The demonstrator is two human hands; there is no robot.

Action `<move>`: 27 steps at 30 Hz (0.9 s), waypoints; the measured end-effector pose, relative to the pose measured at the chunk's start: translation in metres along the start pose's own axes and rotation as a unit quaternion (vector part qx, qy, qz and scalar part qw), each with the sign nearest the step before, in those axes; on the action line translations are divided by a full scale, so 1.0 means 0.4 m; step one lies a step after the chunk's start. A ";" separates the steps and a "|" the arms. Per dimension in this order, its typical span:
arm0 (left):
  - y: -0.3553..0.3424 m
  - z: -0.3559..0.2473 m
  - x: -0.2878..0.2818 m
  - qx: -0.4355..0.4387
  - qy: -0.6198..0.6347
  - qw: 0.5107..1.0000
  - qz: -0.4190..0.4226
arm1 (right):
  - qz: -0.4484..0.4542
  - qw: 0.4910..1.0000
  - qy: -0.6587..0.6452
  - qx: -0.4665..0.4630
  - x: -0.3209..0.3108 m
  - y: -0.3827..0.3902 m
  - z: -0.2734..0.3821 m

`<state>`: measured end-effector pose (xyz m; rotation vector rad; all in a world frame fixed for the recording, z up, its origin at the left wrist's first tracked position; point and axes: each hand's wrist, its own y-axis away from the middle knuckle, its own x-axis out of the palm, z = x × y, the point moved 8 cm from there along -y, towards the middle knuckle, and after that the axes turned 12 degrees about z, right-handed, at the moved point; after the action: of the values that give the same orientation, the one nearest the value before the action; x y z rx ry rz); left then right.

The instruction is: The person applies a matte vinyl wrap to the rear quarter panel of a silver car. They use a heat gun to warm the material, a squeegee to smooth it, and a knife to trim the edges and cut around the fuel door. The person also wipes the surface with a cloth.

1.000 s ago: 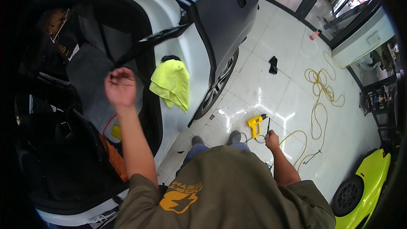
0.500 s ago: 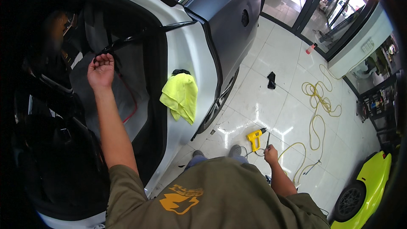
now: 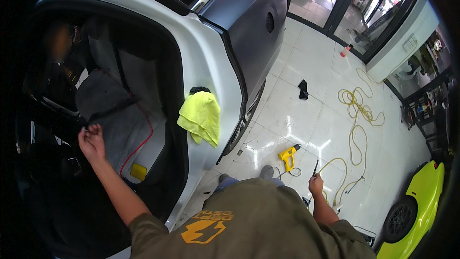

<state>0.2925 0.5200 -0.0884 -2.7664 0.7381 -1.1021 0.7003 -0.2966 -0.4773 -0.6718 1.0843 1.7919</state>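
Inside the open doorway of the white car point(image 3: 211, 57), my left hand point(image 3: 92, 140) is in front of the seats, its fingers curled in a pinch by a dark edge; whatever they hold is too dark to make out. A thin dark pen-shaped tool point(image 3: 315, 167) sticks up from my right hand point(image 3: 316, 185), closed around its lower end, off to my right above the floor. On the door sill hangs a bright yellow-green cloth point(image 3: 200, 117) with a black item point(image 3: 199, 89) behind it. A red cord point(image 3: 151, 132) crosses the grey seat near a small yellow block point(image 3: 139, 171).
A yellow heat gun point(image 3: 288, 157) and its cable rest on the tiled floor. Beyond lie a tangled yellow hose point(image 3: 357, 108), a black object point(image 3: 303, 89) and a pink-red bottle point(image 3: 345, 51). A lime-green car part with a wheel point(image 3: 400, 218) occupies the lower right.
My left hand has come down and left, away from the dark strip across the doorway, which no longer spans it. My right hand has shifted slightly right and lower; the yellow block has come into view.
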 end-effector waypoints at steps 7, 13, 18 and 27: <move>0.421 0.398 0.523 -0.313 -0.396 0.724 0.470 | -0.125 0.966 -0.146 -0.173 -0.166 -0.166 0.349; 0.606 0.596 0.894 -0.302 -0.247 0.654 0.648 | 0.176 0.827 -0.513 -0.146 -0.202 -0.122 0.740; 0.613 0.686 1.026 -0.268 -0.169 0.737 0.596 | 0.289 0.702 -0.622 -0.192 -0.142 -0.033 0.827; 0.734 0.973 1.012 -0.006 -0.475 0.618 0.627 | 0.233 0.556 -0.798 -0.014 -0.204 -0.062 0.721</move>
<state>0.6854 0.0336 -0.1915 -1.4901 1.8028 0.5956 0.7594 -0.0706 -0.2878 1.3071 -0.1603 1.8289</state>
